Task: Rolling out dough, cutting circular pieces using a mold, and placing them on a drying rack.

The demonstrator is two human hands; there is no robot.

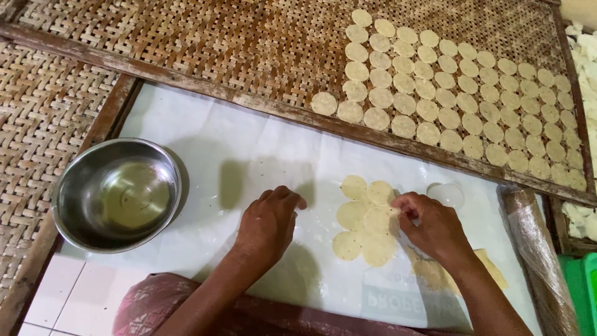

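Several thin round pale dough discs (362,221) lie overlapping on a white plastic sheet (211,143). My right hand (432,229) pinches the edge of one disc at the cluster's right side. My left hand (268,223) rests on the sheet just left of the cluster, fingers curled, holding nothing that I can see. A small round white cutter or lid (446,194) sits beyond my right hand. More discs (460,93) lie in neat rows on a woven bamboo tray (236,43) behind the sheet.
A steel bowl (117,194) holding a little liquid stands at the left on the sheet. A plastic-wrapped rolling pin (533,249) lies at the right edge. Another woven tray (43,112) is at far left. White tiles show at bottom left.
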